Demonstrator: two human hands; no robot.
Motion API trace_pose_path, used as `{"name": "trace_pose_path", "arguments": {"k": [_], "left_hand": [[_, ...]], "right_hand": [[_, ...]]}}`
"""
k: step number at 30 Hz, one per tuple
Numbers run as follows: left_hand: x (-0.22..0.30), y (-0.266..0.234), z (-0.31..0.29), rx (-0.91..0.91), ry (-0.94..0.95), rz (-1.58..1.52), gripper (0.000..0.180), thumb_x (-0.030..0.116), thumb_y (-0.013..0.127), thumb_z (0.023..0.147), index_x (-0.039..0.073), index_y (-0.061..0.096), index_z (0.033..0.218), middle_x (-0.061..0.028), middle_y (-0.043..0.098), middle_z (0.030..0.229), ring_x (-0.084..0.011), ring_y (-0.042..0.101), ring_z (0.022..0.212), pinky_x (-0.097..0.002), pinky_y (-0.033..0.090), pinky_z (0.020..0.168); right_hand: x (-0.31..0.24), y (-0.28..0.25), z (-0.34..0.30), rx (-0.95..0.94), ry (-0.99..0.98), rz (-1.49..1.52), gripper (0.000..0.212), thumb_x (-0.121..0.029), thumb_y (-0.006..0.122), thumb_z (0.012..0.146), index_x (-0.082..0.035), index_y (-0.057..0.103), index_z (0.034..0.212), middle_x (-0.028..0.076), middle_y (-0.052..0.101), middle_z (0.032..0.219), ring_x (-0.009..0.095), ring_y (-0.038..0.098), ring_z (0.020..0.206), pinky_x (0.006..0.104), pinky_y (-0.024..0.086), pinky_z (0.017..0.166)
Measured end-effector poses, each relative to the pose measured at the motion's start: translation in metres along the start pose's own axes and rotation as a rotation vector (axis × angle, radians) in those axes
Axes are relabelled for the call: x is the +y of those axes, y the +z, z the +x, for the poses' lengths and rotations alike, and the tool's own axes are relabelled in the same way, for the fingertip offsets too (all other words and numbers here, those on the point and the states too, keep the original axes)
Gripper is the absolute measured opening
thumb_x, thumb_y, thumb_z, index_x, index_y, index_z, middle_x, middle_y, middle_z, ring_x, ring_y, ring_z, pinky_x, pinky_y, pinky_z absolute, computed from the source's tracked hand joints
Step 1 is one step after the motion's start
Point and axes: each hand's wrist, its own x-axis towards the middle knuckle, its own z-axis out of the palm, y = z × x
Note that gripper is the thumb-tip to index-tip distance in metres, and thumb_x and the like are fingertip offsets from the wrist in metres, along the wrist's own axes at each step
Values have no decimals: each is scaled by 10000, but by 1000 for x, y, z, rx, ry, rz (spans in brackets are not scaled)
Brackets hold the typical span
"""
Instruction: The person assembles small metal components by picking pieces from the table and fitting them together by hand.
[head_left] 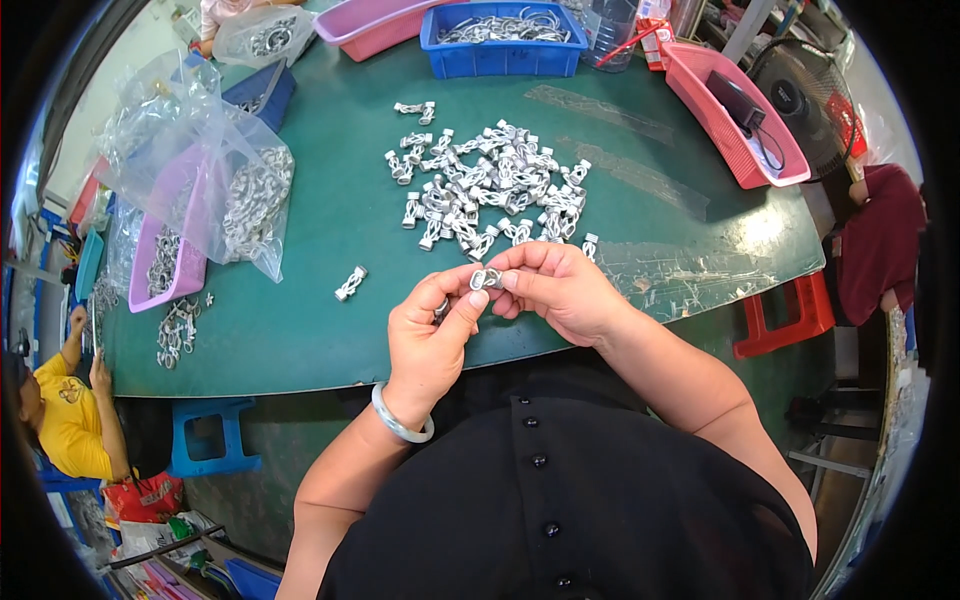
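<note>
Near the front edge of the green table, a small silvery metal fitting with an oval loop [486,279] is pinched between the fingertips of both hands. My left hand [425,335], with a pale bangle [402,414] on its wrist, grips it from the left. From the other side, the thumb and fingers of my right hand [568,290] close on it. Something shiny shows at my left fingers; I cannot tell what it is. Just beyond my hands spreads a pile of silver-and-white looped metal fittings [490,185]. A single similar fitting [351,284] lies apart, to the left.
A blue bin [503,62] of metal rings and a pink basket [735,115] stand along the far side. At left are a lilac basket [190,270], a bag of metal parts [255,205] and loose pieces [178,332]. Other people sit or stand around the table.
</note>
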Motion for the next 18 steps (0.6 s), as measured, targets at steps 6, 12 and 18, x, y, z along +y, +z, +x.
{"name": "trace_pose_path", "arguments": {"k": [6,12,18], "left_hand": [[-3,-1,0,-16,137,99,220,28,565,796,-19,545,1010,-8,557,755,-34,449,553,-157,365,494],[0,-5,4,64,-122,-249,179,70,529,828,-9,549,987,-27,561,719,-37,454,528,-160,351,466],[1,-8,9,65,-286,-395,141,101,506,842,3,555,930,-39,558,696,-53,434,483,-187,332,433]], "right_hand": [[-1,2,0,1,-1,-2,166,-55,507,831,28,529,973,79,584,845,120,559,701,250,469,653],[-4,3,-3,0,21,-30,168,-48,501,831,28,528,978,98,598,830,139,571,692,260,475,648],[-4,3,-5,-42,63,115,171,-50,496,832,25,529,982,137,605,857,169,591,719,283,487,667]]}}
